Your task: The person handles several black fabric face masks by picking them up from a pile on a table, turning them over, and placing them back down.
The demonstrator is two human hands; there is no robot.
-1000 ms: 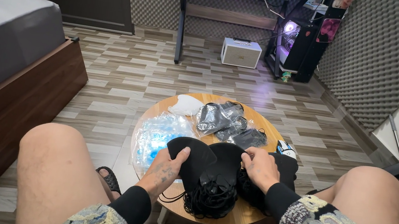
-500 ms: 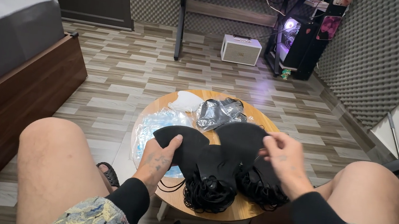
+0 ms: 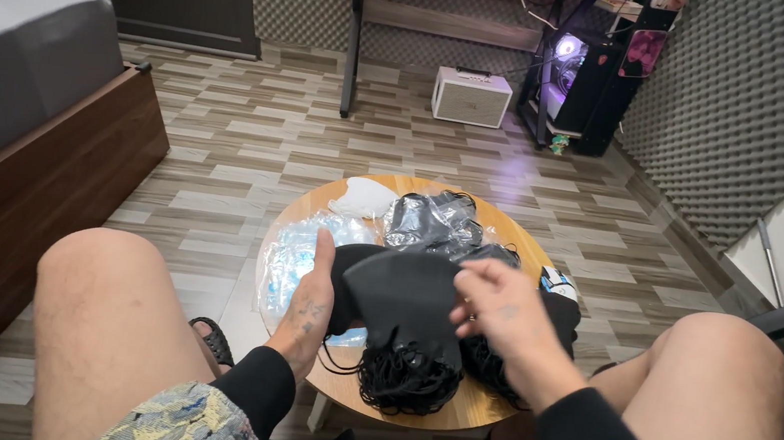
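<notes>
Low in the middle of the frame we see the left hand [image 3: 308,305] lying flat, fingers stretched upward, against the left edge of a black, curved fabric face mask [image 3: 407,298]. The right hand [image 3: 493,309] sits just right of centre, its fingers curled and pinched on the mask's right edge, so the mask is spread between the two hands, which are apart with the fabric between them. The mask hovers just above a small round wooden table [image 3: 478,408] that fills the lower centre.

Below the mask, toward the bottom of the table, a tangled heap of black masks with elastic loops [image 3: 406,378] rests on the wood; more black fabric lies under the right wrist. To the left of the left hand, a clear plastic packet holding pale blue items [image 3: 291,257] lies on the table, touching the hand's outer edge. Above the mask, toward the table's far side, we see a crumpled grey translucent plastic bag [image 3: 427,220], and just left of it a white cup-shaped mask [image 3: 363,196].

Bare knees frame the table at lower left and lower right. In the upper left stands a dark wooden bed frame [image 3: 31,203]; a small white box-shaped speaker [image 3: 471,96] sits on the tiled floor at upper centre.
</notes>
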